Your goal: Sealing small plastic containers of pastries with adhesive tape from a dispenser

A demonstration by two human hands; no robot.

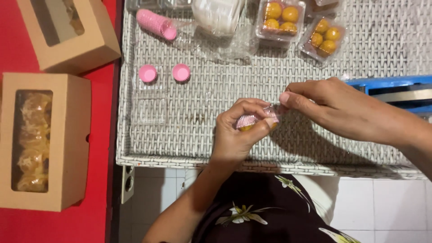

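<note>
Head view: the left hand (236, 135) has its grip curled closed around a pink cup (246, 120) with a yellow sweet inside, held just above the wicker worktop (216, 90). The right hand (324, 105) pinches the cup's edge with thumb and forefinger. Two empty cups (164, 73) sit in a clear tray (149, 96) to the left; filled trays (281, 19) lie farther back.

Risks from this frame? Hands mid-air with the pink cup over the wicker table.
1. The left hand pinches the pink paper cup with a yellow piece in it while the right hand tugs at its edge; the thin cup could crumple or tear.
2. It is held above the wicker table near the front edge; a slip might drop it to the floor.
3. The open clear tray with two pink liners looks light; a wrist could knock it.
</note>
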